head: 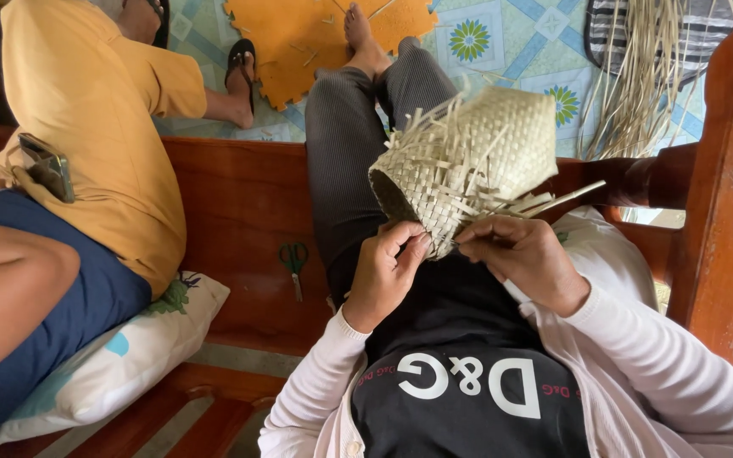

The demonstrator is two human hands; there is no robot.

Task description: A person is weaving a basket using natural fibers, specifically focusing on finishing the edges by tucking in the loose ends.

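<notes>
Two hands work at the rim of a half-woven straw basket [477, 157] held above the person's lap, its open mouth turned down and to the left. The left hand [386, 276] has its grip closed on the loose strips at the basket's lower edge; the right hand [523, 254] pinches a strip just beside it. Green-handled scissors [294, 263] lie on the wooden bench [239, 203] nearby. Another person in a yellow shirt [95, 119] sits to the left.
</notes>
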